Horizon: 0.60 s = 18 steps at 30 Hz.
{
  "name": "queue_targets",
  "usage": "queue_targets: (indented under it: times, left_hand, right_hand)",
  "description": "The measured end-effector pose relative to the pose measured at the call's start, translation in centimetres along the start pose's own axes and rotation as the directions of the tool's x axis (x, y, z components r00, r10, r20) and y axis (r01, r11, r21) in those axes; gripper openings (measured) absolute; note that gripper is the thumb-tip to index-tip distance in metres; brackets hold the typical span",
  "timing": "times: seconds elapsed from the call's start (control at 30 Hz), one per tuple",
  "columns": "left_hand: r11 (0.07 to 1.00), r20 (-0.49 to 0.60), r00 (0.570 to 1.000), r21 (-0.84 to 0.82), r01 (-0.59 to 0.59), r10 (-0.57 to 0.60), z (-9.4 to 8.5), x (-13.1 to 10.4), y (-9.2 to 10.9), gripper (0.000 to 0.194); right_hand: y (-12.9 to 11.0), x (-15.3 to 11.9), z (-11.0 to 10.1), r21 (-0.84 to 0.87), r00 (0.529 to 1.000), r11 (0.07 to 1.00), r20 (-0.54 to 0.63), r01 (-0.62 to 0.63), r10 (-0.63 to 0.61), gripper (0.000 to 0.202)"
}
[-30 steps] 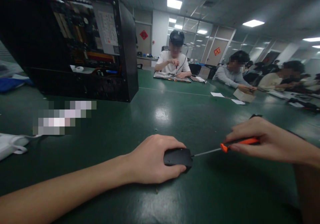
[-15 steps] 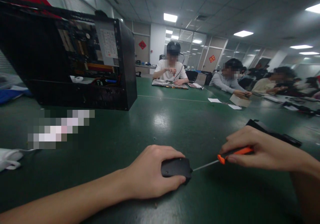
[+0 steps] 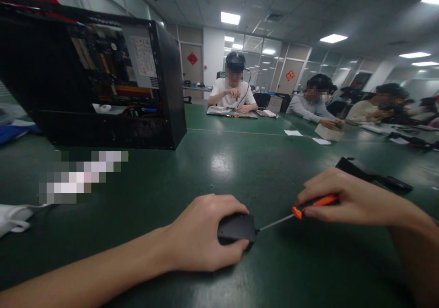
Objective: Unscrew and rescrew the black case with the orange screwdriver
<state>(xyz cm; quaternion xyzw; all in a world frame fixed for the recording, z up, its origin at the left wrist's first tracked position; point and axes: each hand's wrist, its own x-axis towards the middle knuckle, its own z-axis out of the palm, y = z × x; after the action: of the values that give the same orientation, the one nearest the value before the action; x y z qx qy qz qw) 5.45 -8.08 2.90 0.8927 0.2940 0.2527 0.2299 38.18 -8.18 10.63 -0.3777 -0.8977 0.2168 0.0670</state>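
Observation:
Low in the middle, my left hand (image 3: 206,235) is closed around a small black plastic case (image 3: 236,229) and holds it at the table top. The case has tiny round marks on its upper face and a short nub at its right end. My right hand (image 3: 336,198) grips the orange and black handle of a screwdriver (image 3: 276,222). The metal shaft slants down to the left, and its tip meets the nub end of the case. Whether the tip is inside an opening there, I cannot tell.
An open black computer case (image 3: 137,125) stands on the green table (image 3: 219,161) at the left. A white object with a cable (image 3: 15,218) lies before it. Black parts (image 3: 373,175) lie beyond my right hand. Co-workers (image 3: 233,93) sit across the table.
Both hands, the black case and the screwdriver have shifted slightly left in view. The shaft still meets the same end of the case, and both grips look unchanged.

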Motion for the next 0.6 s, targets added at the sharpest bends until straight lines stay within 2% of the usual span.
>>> queue_targets:
  times: [0.13,0.27,0.37,0.6]
  left_hand:
    - [0.999,0.008,1.0,-0.034,0.008,-0.007,0.1,0.0,-0.2,0.037]
    - [0.998,0.007,1.0,-0.068,0.019,-0.019,0.1,0.1,-0.1,0.036]
    - [0.997,0.013,1.0,-0.074,0.018,-0.017,0.1,0.0,-0.1,0.037]
    - [0.997,0.022,0.999,-0.066,0.036,-0.035,0.2,0.0,-0.3,0.04]
  right_hand:
    - [-0.1,0.2,0.2,-0.006,1.0,1.0,0.005,-0.002,0.002,0.018]
    - [-0.7,0.8,0.9,0.039,0.998,0.999,0.068,0.016,-0.019,0.018]
    - [-1.1,1.1,1.3,0.031,0.998,0.999,0.056,0.028,-0.03,0.019]
    - [-0.9,0.9,1.0,0.011,0.997,0.999,0.064,-0.044,0.043,0.026]
